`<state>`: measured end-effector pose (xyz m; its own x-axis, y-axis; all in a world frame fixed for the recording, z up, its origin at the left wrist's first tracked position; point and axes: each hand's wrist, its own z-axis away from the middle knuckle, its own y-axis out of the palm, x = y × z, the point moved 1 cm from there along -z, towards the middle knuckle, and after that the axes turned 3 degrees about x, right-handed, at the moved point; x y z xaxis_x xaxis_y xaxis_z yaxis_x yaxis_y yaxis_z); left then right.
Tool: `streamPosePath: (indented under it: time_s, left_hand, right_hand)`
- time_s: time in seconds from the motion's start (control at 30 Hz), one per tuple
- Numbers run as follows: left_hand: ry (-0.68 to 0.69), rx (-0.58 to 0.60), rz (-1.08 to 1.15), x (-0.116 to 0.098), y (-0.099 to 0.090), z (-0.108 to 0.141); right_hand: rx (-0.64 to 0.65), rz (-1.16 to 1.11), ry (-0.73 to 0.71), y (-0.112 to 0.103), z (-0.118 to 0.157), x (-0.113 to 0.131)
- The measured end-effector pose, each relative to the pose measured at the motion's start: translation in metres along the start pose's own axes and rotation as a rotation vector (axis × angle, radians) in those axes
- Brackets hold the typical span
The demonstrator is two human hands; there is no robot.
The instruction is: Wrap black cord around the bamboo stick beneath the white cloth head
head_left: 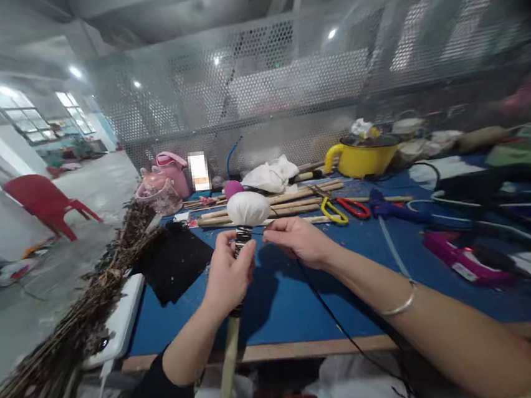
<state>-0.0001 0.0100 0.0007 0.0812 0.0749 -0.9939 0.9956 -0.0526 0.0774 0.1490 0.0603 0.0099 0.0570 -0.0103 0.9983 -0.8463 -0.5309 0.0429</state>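
My left hand (229,268) is closed around a wooden stick (229,365) just below its top and holds it tilted near the table's front. A rounded head wrapped in white cloth (248,208) caps the stick. Black cord is wound round the neck under the cloth, with pale bands showing between the turns. To the right of that neck, my right hand (300,239) pinches a length of the black cord (322,303), which stretches from the winding to my fingers. The cord's loose part hangs over the table edge. My fingers partly cover the winding.
Several wooden sticks (295,210) lie behind my hands, beside scissors with yellow handles (335,212) and red handles (354,208). Further back stands a yellow pot (365,158). Black cloth (175,261) and dried plant stems (112,267) are left; a magenta device (464,261) and cables lie right.
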Motion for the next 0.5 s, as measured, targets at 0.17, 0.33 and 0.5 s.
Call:
streamPosePath:
  time_s: [0.17,0.33,0.5]
  left_hand:
    - [0.027,0.205,0.172,-0.005,0.004,0.011]
    - [-0.097,0.306,0.270,-0.004,0.000,0.009]
    - [-0.116,0.223,0.190,0.001,0.006,0.009]
  right_hand:
    - [0.018,-0.106,-0.035,0.004,-0.006,-0.010]
    - [0.062,-0.260,-0.034,0.005,-0.004,-0.024]
    - [-0.019,-0.177,-0.015,0.006,-0.004,-0.029]
